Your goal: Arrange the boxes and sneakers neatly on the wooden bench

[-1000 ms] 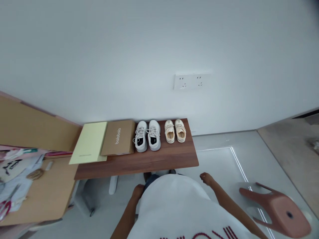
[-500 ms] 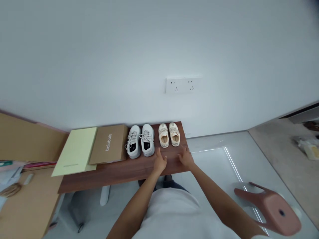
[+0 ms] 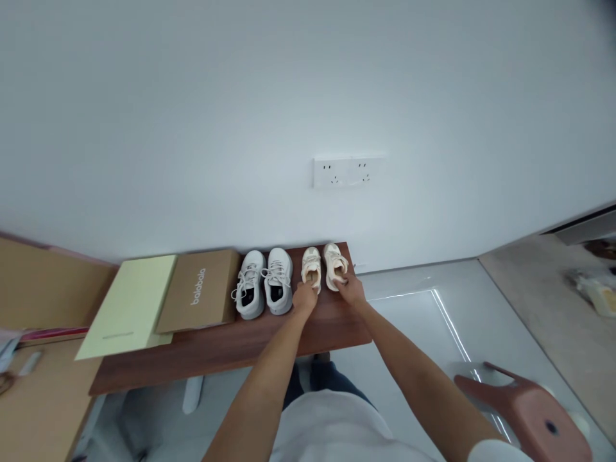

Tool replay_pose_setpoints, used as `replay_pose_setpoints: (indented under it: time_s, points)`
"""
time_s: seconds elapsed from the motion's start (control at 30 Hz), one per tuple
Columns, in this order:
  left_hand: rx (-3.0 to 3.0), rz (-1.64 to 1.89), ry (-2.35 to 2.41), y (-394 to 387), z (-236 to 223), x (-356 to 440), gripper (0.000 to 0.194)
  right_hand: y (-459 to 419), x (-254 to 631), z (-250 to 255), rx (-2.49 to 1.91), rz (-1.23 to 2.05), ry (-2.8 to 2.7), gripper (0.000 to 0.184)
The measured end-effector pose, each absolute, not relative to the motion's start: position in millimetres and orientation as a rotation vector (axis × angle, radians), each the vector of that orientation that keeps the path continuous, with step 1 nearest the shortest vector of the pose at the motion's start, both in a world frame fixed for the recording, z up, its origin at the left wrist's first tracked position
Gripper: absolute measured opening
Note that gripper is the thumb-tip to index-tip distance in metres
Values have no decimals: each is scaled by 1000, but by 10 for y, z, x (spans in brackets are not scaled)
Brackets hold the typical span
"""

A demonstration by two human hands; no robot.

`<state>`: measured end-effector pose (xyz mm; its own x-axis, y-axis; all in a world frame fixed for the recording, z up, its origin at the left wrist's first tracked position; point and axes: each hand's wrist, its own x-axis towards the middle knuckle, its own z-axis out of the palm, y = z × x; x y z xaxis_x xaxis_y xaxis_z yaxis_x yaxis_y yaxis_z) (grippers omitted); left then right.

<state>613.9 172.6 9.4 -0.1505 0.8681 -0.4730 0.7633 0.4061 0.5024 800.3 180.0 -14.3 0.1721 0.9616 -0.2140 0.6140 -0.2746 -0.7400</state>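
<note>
Cream fabric fills both grips: the left hand [image 3: 305,297] pinches the heel of the left cream shoe [image 3: 311,265], and the right hand [image 3: 351,290] pinches the heel of the right cream shoe [image 3: 333,263]. Half a second ago both hands lay flat on the wood short of the pair; now they have closed in and reached the heels. The two shoes stand side by side at the far right end of the dark wooden surface [image 3: 231,350], toes toward the white wall [image 3: 240,128], near its right edge. Just beside them to the left sits a pair of white sneakers [image 3: 264,290], then a brown box [image 3: 198,299] and a pale green box [image 3: 129,305]. Bare wood lies open in front of the shoes. Grey floor [image 3: 423,321] lies to the right, with a pink stool [image 3: 534,417] well apart.
</note>
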Motion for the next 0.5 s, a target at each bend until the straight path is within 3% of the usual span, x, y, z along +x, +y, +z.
replay_pose_setpoints:
  time_s: [0.2, 0.33, 0.5]
  points:
    - [891, 615, 1601, 1620, -94, 6116, 23, 1607, 8142, -253, -1623, 1335, -673, 36]
    - [453, 625, 1402, 1363, -281, 6192, 31, 1480, 8145, -371, -1637, 1468, -336, 36]
    - [331, 545, 1460, 1221, -340, 6251, 38, 1362, 8144, -416, -1767, 1382, -321, 56]
